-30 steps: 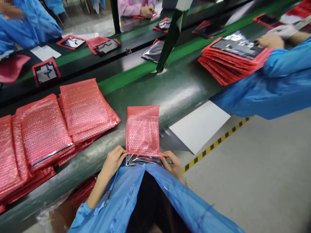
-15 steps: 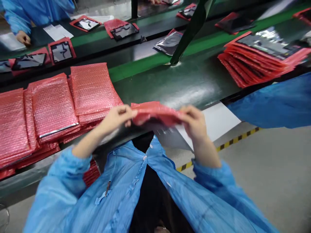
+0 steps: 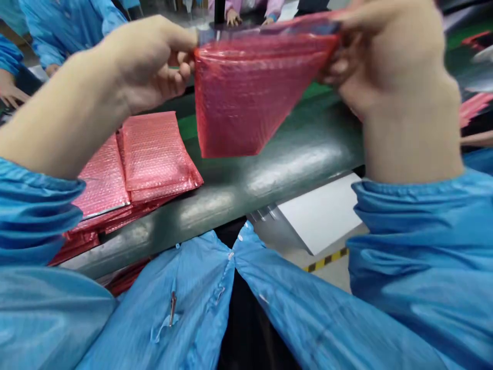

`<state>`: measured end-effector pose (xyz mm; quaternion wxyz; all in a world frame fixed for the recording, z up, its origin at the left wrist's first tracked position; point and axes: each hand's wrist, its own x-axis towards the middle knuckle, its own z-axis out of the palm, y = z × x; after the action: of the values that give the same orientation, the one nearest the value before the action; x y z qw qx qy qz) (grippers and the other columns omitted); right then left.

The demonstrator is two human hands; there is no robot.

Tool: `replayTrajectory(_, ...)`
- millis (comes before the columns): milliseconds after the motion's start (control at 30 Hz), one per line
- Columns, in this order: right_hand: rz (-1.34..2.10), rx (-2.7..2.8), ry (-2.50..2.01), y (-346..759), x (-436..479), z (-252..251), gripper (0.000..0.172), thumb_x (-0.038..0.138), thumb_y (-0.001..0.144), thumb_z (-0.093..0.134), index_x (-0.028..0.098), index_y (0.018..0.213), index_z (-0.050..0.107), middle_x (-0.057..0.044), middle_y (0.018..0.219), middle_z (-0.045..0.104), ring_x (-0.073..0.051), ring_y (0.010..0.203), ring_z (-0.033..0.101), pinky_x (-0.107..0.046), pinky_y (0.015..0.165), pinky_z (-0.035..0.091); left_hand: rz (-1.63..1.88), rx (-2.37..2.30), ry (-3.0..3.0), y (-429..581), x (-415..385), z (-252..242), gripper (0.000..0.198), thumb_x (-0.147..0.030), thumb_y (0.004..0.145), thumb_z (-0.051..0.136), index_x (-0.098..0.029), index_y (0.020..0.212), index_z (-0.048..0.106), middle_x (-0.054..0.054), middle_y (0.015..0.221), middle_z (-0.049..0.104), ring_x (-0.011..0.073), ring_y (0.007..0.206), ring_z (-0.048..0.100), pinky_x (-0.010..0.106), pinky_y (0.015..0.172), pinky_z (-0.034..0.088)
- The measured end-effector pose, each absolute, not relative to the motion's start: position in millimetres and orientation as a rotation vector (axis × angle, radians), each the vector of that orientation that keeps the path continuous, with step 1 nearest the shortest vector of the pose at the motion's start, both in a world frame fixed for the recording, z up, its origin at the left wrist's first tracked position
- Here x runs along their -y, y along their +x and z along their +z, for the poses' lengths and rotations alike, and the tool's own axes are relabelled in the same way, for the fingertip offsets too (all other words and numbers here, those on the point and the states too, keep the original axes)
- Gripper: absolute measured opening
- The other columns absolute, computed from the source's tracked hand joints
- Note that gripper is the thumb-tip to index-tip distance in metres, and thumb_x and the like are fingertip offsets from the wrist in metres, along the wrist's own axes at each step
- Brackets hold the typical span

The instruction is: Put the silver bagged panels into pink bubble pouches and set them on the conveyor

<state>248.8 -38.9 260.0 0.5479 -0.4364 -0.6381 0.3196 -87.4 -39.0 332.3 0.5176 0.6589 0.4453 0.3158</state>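
Note:
A red bubble bag (image 3: 246,97) hangs in the air above the green work surface, stretched between my two hands. My left hand (image 3: 154,56) pinches its upper left corner, thumb on top and the other fingers curled. At the upper right corner, my right hand (image 3: 381,56) is closed on the bag, slightly blurred. The bag's upper edge has a clear, dark-looking strip; whether anything is inside I cannot tell. Below my left forearm lie stacks of red bubble bags (image 3: 154,149) on the work surface.
The green work surface (image 3: 300,164) runs across in front of me. A white box or board (image 3: 323,210) stands below its edge, right of my lap. Co-workers' hands (image 3: 233,18) show at the far side, and another person's arm (image 3: 477,139) at the right.
Both hands have risen from near the work surface's front edge to high in view, carrying the bag. It now hangs down, its broad side showing.

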Motion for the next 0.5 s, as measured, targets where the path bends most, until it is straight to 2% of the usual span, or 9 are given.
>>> replayTrajectory(67,0.738,1.530,-1.025,238,15,266,0.084,0.045,0.084,-0.006,-0.006,0.050,0.050,-0.007,0.099,0.070,-0.029,0.109,0.073,-0.034,0.055,0.029,0.801,-1.144,1.632,-99,29,342,0.079,-0.021,0.070,-0.025,0.011,0.083,0.046,0.005,0.115,0.059,0.0435,0.141,0.034,0.025,0.072,0.028)
replayTrajectory(167,0.472,1.528,-0.980,193,-6,284,0.096,0.041,0.079,-0.014,-0.016,0.075,0.062,-0.001,0.086,0.062,-0.022,0.103,0.073,-0.028,0.056,0.029,0.876,-1.164,1.679,-127,11,353,0.069,-0.021,0.062,-0.027,0.002,0.075,0.037,-0.001,0.110,0.053,0.0406,0.146,0.028,0.026,0.070,0.027)
replayTrajectory(267,0.209,1.511,-0.887,133,-12,290,0.101,0.036,0.075,-0.019,-0.028,0.094,0.056,0.007,0.072,0.047,-0.016,0.100,0.072,-0.021,0.058,0.030,0.979,-1.234,1.705,-163,-2,357,0.059,-0.025,0.071,-0.021,-0.003,0.076,0.034,-0.005,0.098,0.050,0.0421,0.145,0.035,0.028,0.069,0.029)
replayTrajectory(333,0.227,1.510,-0.872,97,-18,280,0.103,0.035,0.075,-0.022,-0.030,0.096,0.056,0.005,0.075,0.047,-0.015,0.102,0.072,-0.018,0.063,0.030,1.049,-1.300,1.746,-187,-2,355,0.057,-0.026,0.079,-0.017,-0.004,0.078,0.036,-0.004,0.094,0.048,0.0379,0.140,0.048,0.032,0.073,0.033)
replayTrajectory(367,0.273,1.520,-0.861,82,-24,272,0.103,0.037,0.081,-0.020,-0.026,0.097,0.060,0.003,0.079,0.053,-0.014,0.102,0.074,-0.017,0.065,0.031,1.094,-1.325,1.763,-199,-1,354,0.054,-0.026,0.087,-0.011,-0.005,0.078,0.037,-0.003,0.093,0.049,0.0319,0.135,0.057,0.035,0.078,0.036)
replayTrajectory(400,0.334,1.532,-0.842,69,-32,264,0.098,0.041,0.092,-0.012,-0.018,0.097,0.066,0.001,0.083,0.059,-0.011,0.100,0.076,-0.015,0.066,0.034,1.145,-1.345,1.772,-210,0,353,0.046,-0.029,0.099,0.004,-0.007,0.079,0.040,-0.004,0.091,0.050,0.0234,0.127,0.065,0.037,0.085,0.041)
replayTrajectory(433,0.403,1.533,-0.816,56,-43,256,0.086,0.047,0.104,0.004,-0.006,0.096,0.072,0.000,0.086,0.065,-0.007,0.095,0.077,-0.013,0.064,0.036,1.190,-1.359,1.772,-221,1,353,0.038,-0.032,0.107,0.028,-0.011,0.079,0.042,-0.005,0.088,0.053,0.0148,0.116,0.070,0.038,0.092,0.048)
replayTrajectory(467,0.488,1.526,-0.789,44,-56,251,0.067,0.053,0.111,0.028,0.006,0.094,0.074,0.001,0.086,0.069,-0.004,0.086,0.076,-0.011,0.059,0.040,1.225,-1.375,1.764,-232,1,353,0.036,-0.036,0.107,0.054,-0.015,0.080,0.043,-0.005,0.086,0.056,0.0089,0.104,0.071,0.038,0.096,0.055)
replayTrajectory(500,0.588,1.515,-0.767,32,-71,249,0.047,0.054,0.110,0.050,0.017,0.093,0.072,0.003,0.083,0.070,-0.002,0.075,0.071,-0.013,0.055,0.043,1.278,-1.411,1.780,-243,0,354,0.042,-0.038,0.099,0.075,-0.019,0.080,0.044,-0.006,0.083,0.058,0.0069,0.094,0.068,0.038,0.097,0.062)
